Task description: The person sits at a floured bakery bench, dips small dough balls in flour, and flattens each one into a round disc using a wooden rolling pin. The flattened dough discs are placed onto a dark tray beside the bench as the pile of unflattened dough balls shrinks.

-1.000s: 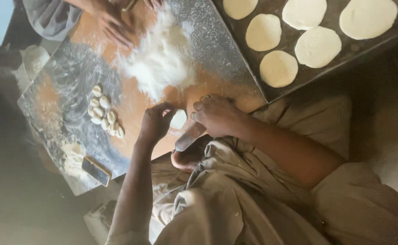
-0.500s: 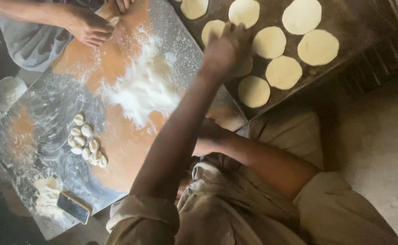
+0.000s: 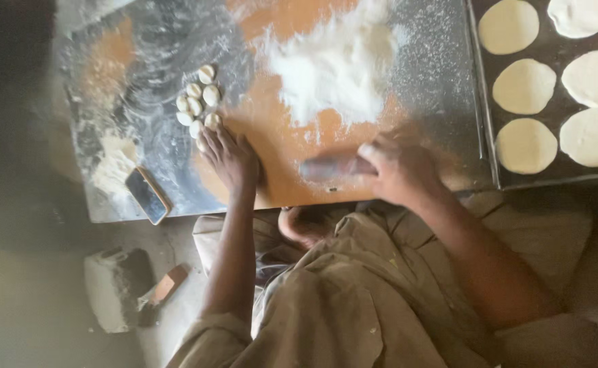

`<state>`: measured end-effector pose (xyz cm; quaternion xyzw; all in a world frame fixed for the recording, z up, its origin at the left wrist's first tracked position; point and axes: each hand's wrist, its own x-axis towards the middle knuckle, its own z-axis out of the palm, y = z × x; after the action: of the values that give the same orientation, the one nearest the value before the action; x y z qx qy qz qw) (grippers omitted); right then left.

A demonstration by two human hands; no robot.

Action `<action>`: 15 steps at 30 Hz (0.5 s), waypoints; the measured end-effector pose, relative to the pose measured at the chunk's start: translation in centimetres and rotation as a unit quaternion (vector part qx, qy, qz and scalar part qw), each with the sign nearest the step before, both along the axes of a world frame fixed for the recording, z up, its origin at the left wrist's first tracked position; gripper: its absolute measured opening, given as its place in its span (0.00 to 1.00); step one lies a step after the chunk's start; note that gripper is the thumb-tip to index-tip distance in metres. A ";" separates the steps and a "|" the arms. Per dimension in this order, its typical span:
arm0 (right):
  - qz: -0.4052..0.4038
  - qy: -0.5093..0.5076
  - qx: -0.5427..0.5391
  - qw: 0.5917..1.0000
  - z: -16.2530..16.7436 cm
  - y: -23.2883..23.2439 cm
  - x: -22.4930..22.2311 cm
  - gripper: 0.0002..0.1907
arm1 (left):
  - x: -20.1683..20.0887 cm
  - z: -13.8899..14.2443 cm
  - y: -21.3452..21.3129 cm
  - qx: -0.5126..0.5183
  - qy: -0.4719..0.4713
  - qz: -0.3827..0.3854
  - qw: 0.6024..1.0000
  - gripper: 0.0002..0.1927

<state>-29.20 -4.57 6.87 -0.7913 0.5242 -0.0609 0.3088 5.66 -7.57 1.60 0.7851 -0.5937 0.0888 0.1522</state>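
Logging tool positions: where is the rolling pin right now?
In the head view, the rolling pin lies on the board, held by the right hand, below the flour pile.

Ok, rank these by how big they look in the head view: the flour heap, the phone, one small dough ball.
1. flour heap, clearly largest.
2. phone, much smaller.
3. dough ball, smallest.
All lie on the same board, so nearness hardly skews it.

White flour heap [image 3: 336, 65], orange board [image 3: 282, 146], pale dough balls [image 3: 197, 105]
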 end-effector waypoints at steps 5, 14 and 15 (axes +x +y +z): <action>-0.132 0.051 -0.265 0.954 -0.9 -0.5 -0.7 0.23 | 1.7 -3.6 6.4 -0.051 0.095 -0.101 0.989 0.24; -0.083 -0.082 -0.148 0.982 0.2 1.0 2.7 0.19 | 5.1 2.4 1.7 -0.118 0.237 0.038 0.963 0.11; -0.050 -0.090 -0.152 0.983 0.5 1.4 2.7 0.18 | 4.6 2.6 1.7 -0.125 0.246 0.025 0.961 0.11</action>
<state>-26.49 -3.22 7.33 -0.7931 0.5176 -0.2267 0.2274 10.27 -5.84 4.22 0.7719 -0.5027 -0.0303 0.3880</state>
